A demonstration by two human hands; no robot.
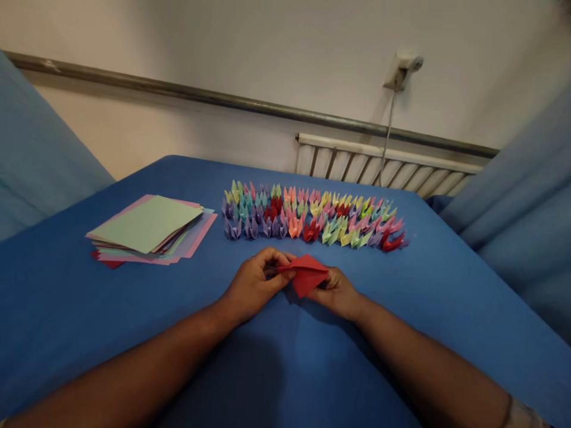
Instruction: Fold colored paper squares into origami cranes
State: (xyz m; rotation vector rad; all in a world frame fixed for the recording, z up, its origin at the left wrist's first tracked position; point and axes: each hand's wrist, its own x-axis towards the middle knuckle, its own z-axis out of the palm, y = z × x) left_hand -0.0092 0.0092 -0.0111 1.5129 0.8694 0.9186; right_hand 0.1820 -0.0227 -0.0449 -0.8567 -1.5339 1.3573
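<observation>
A red folded paper (pixel 307 276) is held up between both hands above the blue table. Its visible shape is roughly a diamond with a crease across it. My left hand (pixel 261 276) pinches its left corner between thumb and fingers. On the other side, my right hand (pixel 336 292) grips the right corner, with some fingers hidden behind the paper. Just beyond the hands stand rows of small folded paper cranes (pixel 294 227) in purple, red, pink, yellow, green and blue.
A loose stack of coloured paper sheets (pixel 149 224), pale green on top, lies at the left of the blue-covered table (pixel 111 333). Behind are a wall pipe (pixel 250 106), a radiator (pixel 348 165) and a socket with a cord (pixel 397 74). Blue curtains (pixel 526 178) hang at both sides.
</observation>
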